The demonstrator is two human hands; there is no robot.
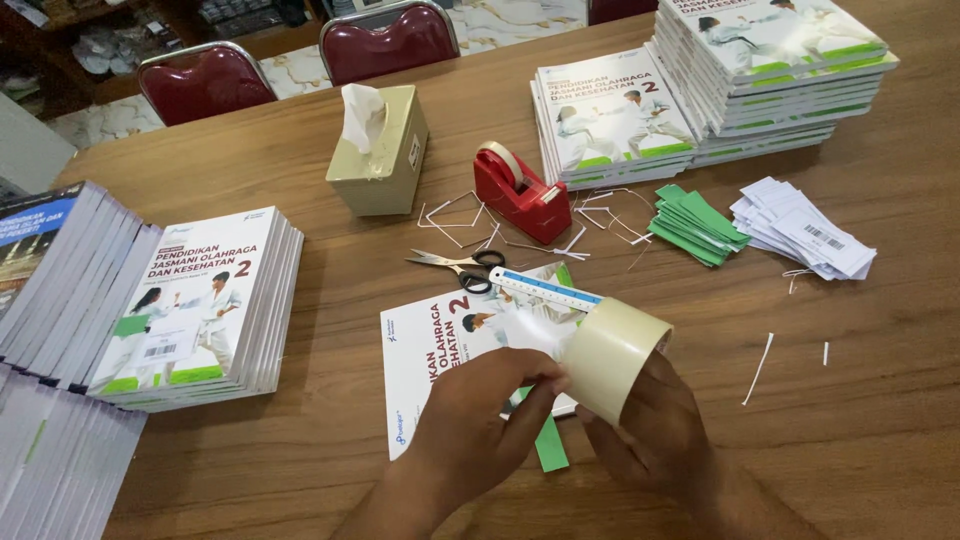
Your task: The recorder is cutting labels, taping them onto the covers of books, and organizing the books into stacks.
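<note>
Even, soft daylight is seen across the wooden table (pixel 300 160). Short shadows are cast below the left hand (pixel 480 425) and right hand (pixel 655 435). Mild glare is noted on book covers far beyond the hands. Edges are slightly bowed; focus is sharp throughout.

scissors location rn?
In the head view, the scissors lie flat on the wooden table, centre, just in front of the red tape dispenser and left of the ruler.

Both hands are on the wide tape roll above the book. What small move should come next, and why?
Probably the left hand should peel the tape end away from the tape roll, since its fingertips pinch at the roll's edge while the right hand steadies it.
</note>
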